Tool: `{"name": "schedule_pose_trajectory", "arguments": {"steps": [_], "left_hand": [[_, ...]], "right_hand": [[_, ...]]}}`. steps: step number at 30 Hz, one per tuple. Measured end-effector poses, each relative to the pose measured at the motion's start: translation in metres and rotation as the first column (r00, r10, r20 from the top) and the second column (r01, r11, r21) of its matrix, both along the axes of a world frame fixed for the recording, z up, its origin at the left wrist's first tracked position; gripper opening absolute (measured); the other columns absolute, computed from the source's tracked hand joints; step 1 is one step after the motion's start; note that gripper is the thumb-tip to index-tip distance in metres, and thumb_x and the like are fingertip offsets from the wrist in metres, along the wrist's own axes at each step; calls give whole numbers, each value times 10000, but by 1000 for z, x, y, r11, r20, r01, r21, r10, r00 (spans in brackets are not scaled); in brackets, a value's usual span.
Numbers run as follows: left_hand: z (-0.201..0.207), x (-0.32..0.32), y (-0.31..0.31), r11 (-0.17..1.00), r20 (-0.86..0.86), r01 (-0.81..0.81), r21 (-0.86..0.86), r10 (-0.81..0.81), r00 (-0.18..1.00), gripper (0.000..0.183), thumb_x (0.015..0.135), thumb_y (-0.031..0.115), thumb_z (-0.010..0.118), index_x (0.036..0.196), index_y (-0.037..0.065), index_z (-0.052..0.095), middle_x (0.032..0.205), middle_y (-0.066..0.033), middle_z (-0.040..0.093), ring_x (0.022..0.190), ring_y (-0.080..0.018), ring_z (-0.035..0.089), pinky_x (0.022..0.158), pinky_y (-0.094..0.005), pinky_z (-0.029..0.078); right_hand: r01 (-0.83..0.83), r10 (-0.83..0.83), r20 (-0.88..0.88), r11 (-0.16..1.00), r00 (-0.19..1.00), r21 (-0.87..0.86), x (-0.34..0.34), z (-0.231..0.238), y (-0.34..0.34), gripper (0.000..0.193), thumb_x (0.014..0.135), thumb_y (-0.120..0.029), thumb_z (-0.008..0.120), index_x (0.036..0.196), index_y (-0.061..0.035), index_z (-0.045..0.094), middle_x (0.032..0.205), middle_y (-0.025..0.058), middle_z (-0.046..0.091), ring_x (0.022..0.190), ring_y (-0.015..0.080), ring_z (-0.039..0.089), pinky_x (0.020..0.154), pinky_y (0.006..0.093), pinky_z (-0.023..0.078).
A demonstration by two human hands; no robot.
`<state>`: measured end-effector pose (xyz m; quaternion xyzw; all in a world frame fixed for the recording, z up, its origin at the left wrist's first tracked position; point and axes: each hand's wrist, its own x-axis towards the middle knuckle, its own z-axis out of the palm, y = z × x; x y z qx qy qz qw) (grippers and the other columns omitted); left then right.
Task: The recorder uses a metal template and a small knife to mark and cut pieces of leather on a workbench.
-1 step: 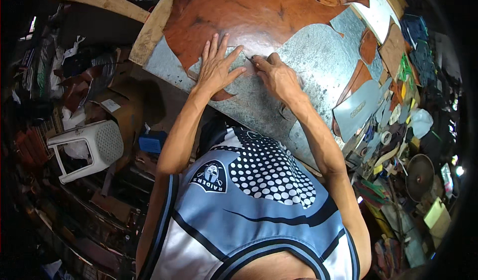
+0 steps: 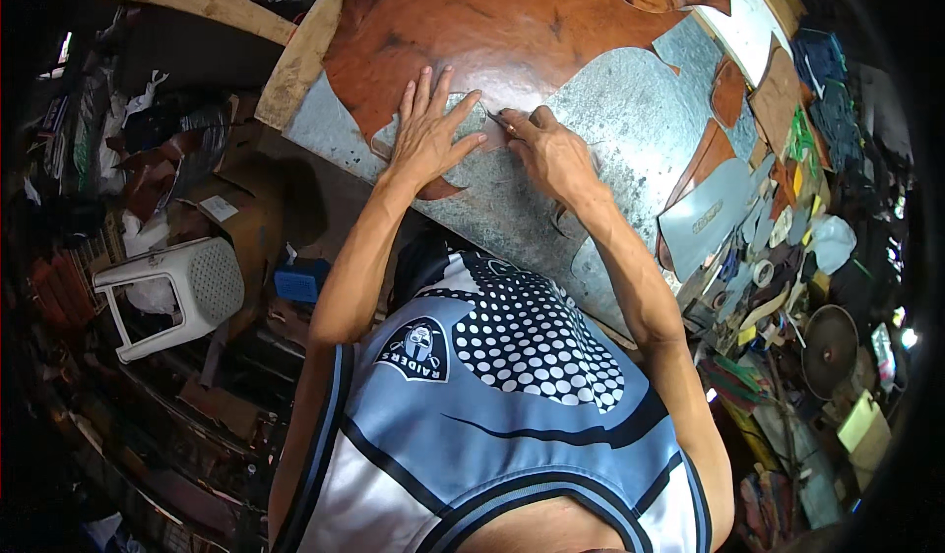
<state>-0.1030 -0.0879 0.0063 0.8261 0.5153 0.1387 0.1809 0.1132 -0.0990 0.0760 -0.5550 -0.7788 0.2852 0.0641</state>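
A large sheet of brown leather (image 2: 453,22) lies over a grey metal-topped table (image 2: 620,110). My left hand (image 2: 429,132) rests on its near edge, fingers spread flat, pressing a greyish flat pattern piece (image 2: 472,110). Just right of it, my right hand (image 2: 553,154) is closed around a slim dark knife (image 2: 494,117). The knife's tip points left and touches the leather beside the pattern's edge. Most of the knife is hidden in my fingers. A narrow leather offcut (image 2: 440,190) lies below my left wrist.
Right of my hands lie a grey pattern sheet (image 2: 705,214) and leather scraps (image 2: 728,91). Beyond the table's right edge is a heap of mixed scraps and a round dark metal dish (image 2: 830,351). A white plastic stool (image 2: 212,282) and blue box (image 2: 300,279) are lower left.
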Motion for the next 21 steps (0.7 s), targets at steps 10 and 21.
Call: {"name": "schedule_pose_trajectory", "arguments": {"steps": [10,21], "left_hand": [[-2,2,0,1000,-19,-5,14,6,1000,548,895,428,612,1385,202,516,1543,-203,245,1441,-429,139,1165,-542,122],[-6,2,1,1000,-2,6,-9,-6,1000,576,888,463,614,1399,217,507,1560,-187,233,1450,-416,133,1171,-537,110]], "right_hand": [[-21,20,-48,1000,999,-20,0,-5,5,315,929,-208,569,1237,-161,615,958,189,621,819,369,658,699,451,542],[39,-40,-15,999,999,-27,-1,-10,4,289,942,-210,545,1205,-132,638,938,186,647,802,382,654,715,450,532]]}}
